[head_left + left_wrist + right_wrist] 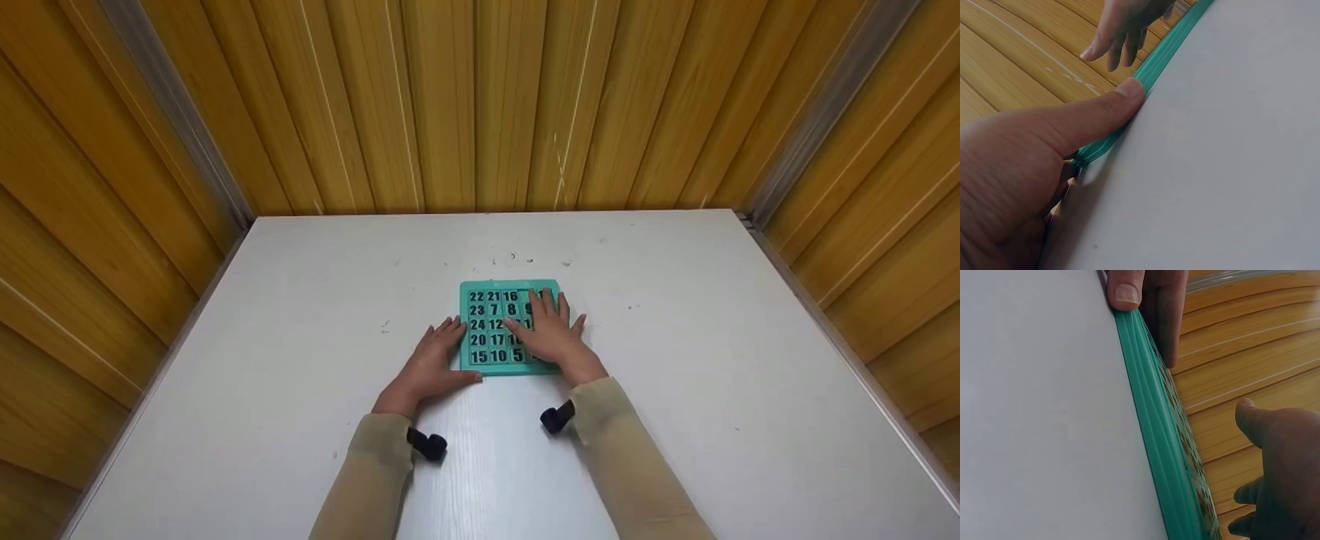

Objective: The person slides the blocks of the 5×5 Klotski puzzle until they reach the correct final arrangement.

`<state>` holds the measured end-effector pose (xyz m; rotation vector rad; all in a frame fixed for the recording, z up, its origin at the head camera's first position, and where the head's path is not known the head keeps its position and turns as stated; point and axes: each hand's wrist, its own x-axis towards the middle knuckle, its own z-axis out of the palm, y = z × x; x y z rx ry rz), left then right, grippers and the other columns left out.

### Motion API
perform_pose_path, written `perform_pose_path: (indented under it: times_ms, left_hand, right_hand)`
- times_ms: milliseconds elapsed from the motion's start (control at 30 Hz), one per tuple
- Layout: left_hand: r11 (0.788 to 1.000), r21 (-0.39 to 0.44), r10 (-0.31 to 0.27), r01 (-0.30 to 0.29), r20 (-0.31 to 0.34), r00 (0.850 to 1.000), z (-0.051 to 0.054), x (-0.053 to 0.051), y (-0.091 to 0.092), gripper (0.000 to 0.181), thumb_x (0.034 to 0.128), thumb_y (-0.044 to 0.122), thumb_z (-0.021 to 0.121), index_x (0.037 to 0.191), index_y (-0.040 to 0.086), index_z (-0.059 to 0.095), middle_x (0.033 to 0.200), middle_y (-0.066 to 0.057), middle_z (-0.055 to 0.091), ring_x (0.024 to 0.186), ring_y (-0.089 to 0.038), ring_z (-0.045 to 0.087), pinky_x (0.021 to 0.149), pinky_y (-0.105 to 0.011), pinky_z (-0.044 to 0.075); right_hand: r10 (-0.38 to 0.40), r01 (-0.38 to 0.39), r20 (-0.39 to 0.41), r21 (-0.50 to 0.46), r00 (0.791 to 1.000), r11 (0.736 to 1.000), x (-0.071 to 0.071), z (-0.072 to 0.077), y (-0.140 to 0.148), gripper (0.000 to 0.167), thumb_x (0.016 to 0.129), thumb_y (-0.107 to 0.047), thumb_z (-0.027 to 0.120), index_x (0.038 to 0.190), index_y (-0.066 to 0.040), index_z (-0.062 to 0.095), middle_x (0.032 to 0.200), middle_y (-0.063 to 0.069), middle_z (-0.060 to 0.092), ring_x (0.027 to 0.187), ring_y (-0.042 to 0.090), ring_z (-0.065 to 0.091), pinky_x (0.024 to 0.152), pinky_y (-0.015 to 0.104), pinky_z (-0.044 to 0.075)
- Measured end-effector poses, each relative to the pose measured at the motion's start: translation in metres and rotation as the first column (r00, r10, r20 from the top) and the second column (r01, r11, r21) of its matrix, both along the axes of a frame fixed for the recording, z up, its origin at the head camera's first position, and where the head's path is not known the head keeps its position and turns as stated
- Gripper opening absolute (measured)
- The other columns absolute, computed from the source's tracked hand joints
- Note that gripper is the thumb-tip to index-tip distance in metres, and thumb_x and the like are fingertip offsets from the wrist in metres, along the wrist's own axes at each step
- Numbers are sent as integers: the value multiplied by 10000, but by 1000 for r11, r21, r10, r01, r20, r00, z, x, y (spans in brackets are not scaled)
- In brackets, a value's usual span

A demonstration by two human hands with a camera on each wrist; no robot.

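A green number slide puzzle (496,325) with black-numbered tiles lies flat on the white table. The left hand (433,364) holds its near left corner, fingers along the left side and thumb on the near edge; that thumb also presses the green rim (1154,70) in the left wrist view. Over the puzzle's right part is the right hand (553,336), its fingers spread toward the top row and covering several tiles. In the right wrist view the right hand (1292,467) appears above the puzzle, thumb extended. Whether its fingertips touch a tile cannot be told.
The white table (300,300) carries small dark marks beyond the puzzle. Yellow wood-look panels (450,105) enclose it at the back and both sides. A small black device (429,444) is strapped at each wrist.
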<state>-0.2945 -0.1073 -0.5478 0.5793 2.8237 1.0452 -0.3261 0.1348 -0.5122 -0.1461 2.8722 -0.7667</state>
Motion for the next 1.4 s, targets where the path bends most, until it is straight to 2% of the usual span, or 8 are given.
perform_pose_path:
  times_ms: [200, 733, 967, 1167, 1400]
  left_hand:
    - [1000, 4, 5, -5, 10, 1000, -1, 0, -1, 961, 823, 424, 849, 1591, 83, 380, 1693, -105, 303, 1611, -282, 192, 1350, -470, 71]
    - [1000, 11, 23, -23, 18, 1000, 1, 2, 1, 962, 814, 438, 855, 1583, 86, 398, 1694, -102, 311, 1610, -293, 197, 1350, -483, 94]
    - [1000, -2, 31, -31, 18, 999, -2, 1, 2, 967, 811, 443, 860, 1587, 102, 395, 1696, -84, 307, 1613, -271, 191, 1351, -470, 83]
    - [1000, -3, 30, -30, 17, 999, -3, 1, 2, 965, 816, 442, 857, 1591, 108, 390, 1699, -80, 299, 1614, -269, 185, 1351, -471, 82]
    - [1000, 4, 5, -5, 1, 1000, 0, 1, 0, 970, 819, 431, 856, 1586, 70, 383, 1690, -116, 307, 1610, -289, 194, 1350, -478, 80]
  right_hand:
    - [-10, 10, 26, -1, 1000, 1000, 1, -2, 3, 898, 1024, -632, 439, 1666, -114, 84, 1738, 192, -18, 1601, 435, -108, 1219, 779, -91]
    - [47, -47, -1, 11, 999, 999, 3, -6, -7, 887, 1017, -639, 453, 1666, -135, 122, 1747, 152, 54, 1606, 436, -72, 1215, 792, -69]
    - [66, -66, -5, -3, 998, 998, 3, -7, -9, 892, 1010, -646, 469, 1669, -154, 122, 1749, 143, 49, 1606, 429, -83, 1212, 789, -87]
    - [52, -52, 0, 9, 999, 999, 7, 0, -8, 891, 1013, -640, 464, 1668, -143, 119, 1746, 164, 36, 1606, 431, -82, 1208, 799, -75]
    - [17, -20, 61, 48, 998, 999, 11, 13, -6, 916, 1010, -652, 453, 1669, -142, 73, 1732, 216, -22, 1600, 442, -107, 1206, 795, -91]
